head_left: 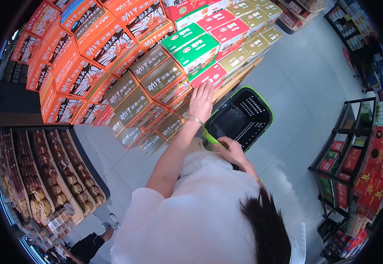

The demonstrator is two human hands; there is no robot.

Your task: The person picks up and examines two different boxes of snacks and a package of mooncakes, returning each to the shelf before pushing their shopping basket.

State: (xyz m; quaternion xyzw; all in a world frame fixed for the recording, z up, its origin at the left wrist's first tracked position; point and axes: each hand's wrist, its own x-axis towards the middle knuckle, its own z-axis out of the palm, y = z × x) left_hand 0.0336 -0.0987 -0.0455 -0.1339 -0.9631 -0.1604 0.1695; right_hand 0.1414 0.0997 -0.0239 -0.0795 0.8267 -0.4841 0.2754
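My left hand [201, 102], a thin bracelet at its wrist, reaches out to a big stack of boxes. It lies flat with fingers apart against the edge of a red box [210, 75], next to the brown boxes [163, 79], and grips nothing. My right hand [232, 150] is closed on the near rim of a black shopping basket with a green rim [268, 112]. The basket hangs just right of the stack and looks empty inside. Green boxes [196, 46] sit just above the red one.
Orange boxes [90, 57] fill the left of the stack. A black shelf rack [354, 163] with red packs stands on the right. Bins of wrapped snacks [46, 176] run along the lower left, where another person's leg and shoe [108, 226] show. Grey tiled floor [297, 88] lies ahead.
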